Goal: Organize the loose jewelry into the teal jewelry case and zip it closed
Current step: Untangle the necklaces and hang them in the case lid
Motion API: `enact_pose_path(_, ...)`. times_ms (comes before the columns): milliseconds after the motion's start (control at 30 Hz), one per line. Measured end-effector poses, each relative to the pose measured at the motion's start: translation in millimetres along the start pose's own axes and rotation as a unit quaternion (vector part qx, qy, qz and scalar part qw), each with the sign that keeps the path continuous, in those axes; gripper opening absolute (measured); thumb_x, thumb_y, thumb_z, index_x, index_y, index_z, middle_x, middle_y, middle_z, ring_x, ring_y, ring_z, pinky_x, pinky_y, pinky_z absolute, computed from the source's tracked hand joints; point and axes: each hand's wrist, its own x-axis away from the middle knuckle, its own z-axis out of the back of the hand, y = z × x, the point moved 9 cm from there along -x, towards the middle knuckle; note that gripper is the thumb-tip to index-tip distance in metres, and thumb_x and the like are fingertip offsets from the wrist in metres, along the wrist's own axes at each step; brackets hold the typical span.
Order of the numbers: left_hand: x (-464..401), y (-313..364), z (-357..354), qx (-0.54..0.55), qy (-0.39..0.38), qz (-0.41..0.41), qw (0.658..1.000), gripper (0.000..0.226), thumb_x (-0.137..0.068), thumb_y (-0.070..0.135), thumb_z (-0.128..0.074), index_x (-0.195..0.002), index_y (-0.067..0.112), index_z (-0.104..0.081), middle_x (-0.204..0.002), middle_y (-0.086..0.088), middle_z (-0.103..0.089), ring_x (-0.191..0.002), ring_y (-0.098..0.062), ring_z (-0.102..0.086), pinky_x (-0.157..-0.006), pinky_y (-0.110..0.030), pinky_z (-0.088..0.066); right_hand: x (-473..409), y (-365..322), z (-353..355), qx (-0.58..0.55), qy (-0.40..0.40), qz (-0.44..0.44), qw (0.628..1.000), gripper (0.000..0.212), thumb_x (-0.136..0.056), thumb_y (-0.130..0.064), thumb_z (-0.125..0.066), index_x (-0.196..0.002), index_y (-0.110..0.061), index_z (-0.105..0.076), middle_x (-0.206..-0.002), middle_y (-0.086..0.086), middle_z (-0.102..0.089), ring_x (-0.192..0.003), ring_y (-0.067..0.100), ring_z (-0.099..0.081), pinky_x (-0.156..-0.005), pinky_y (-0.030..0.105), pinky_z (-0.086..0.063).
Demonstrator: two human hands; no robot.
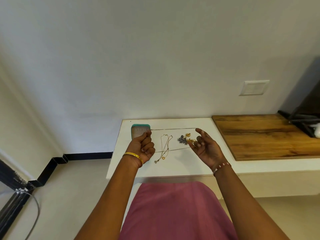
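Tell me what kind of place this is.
Most likely a room in a home: a built-in white ledge against a plain wall, a wall switch plate, and a wood-look countertop beside it. Loose jewelry lies on the ledge.

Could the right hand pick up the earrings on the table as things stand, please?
Probably not yet: the right hand holds the chain stretched to the left hand, though the earrings lie just beside it, uncovered.

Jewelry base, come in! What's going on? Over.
Left hand pinches thin chain, right hand hooks its loop taut. Teal case open. Necklaces, earrings loose on table.
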Motion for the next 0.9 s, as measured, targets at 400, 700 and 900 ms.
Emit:
enact_pose_path(400, -14, 0, 60, -0.009, 0.158, -0.059, 0.986, 0.023, -0.094, 0.02, -0.044, -0.081, 0.009, -0.059, -0.069, -0.006, -0.059, -0.071, -0.017, -0.054, -0.071, -0.03, -0.052, -18, -8, 13, 0.194, 0.156, 0.054, 0.967, 0.014, -0.09, -0.009, -0.055, -0.079, -0.006, -0.064, -0.053, 0.001, -0.046, -0.052, 0.012, -0.04, -0.047, 0.021, -0.039)
enact_pose_path(700, -25, -12, 106, -0.163, 0.306, -0.1, 0.933, 0.015, -0.088, 0.008, -0.054, -0.094, -0.001, -0.064, -0.048, 0.002, -0.061, -0.036, -0.007, -0.049, -0.04, -0.016, -0.046, -59, -23, -2, 0.373, 0.173, 0.097, 0.906, 0.013, -0.089, -0.006, -0.054, -0.085, -0.001, -0.066, -0.058, 0.006, -0.049, -0.041, 0.01, -0.042, -0.041, 0.019, -0.039)
enact_pose_path(900, -49, -29, 128, -0.184, 0.334, -0.103, 0.919, 0.023, -0.088, 0.006, -0.054, -0.106, -0.006, -0.061, -0.068, -0.005, -0.057, -0.054, -0.014, -0.048, -0.043, -0.014, -0.048, -111, -21, -14, 0.494, 0.139, 0.106, 0.852, 0.014, -0.086, -0.002, -0.053, -0.084, 0.003, -0.066, -0.057, 0.005, -0.054, -0.028, 0.002, -0.04, -0.036, 0.016, -0.038)
